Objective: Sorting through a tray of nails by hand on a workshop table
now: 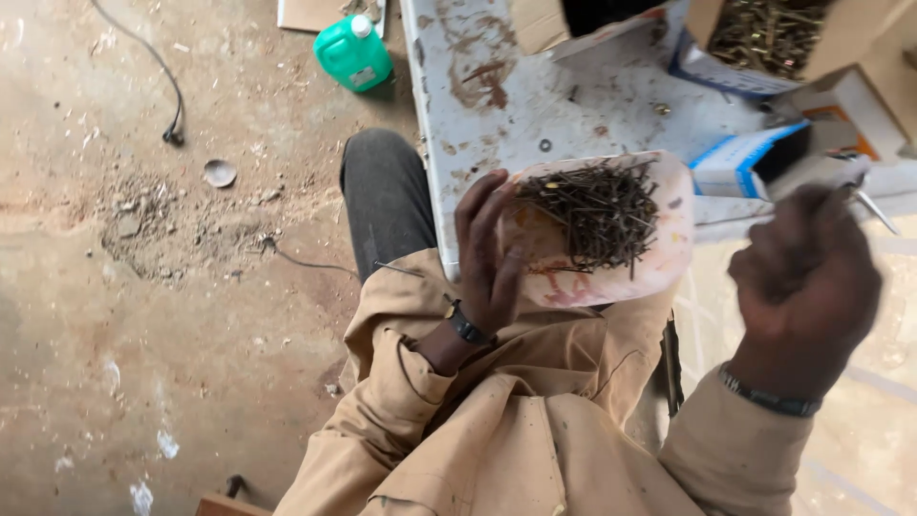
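Observation:
My left hand (489, 250) grips the near edge of a shallow white plastic tray (669, 250) that holds a heap of dark nails (597, 208). The tray hangs over the edge of a stained white table (583, 105). My right hand (805, 277) is raised to the right of the tray, blurred, with its fingers pinched on a thin nail (872, 207) that sticks out to the upper right. Both arms wear tan sleeves, with a band at each wrist.
Open cardboard boxes (764, 38) of screws or nails and a blue-and-white carton (735, 162) stand on the table's far side. A green plastic jug (352, 53) and a black cable (153, 67) lie on the dusty concrete floor to the left.

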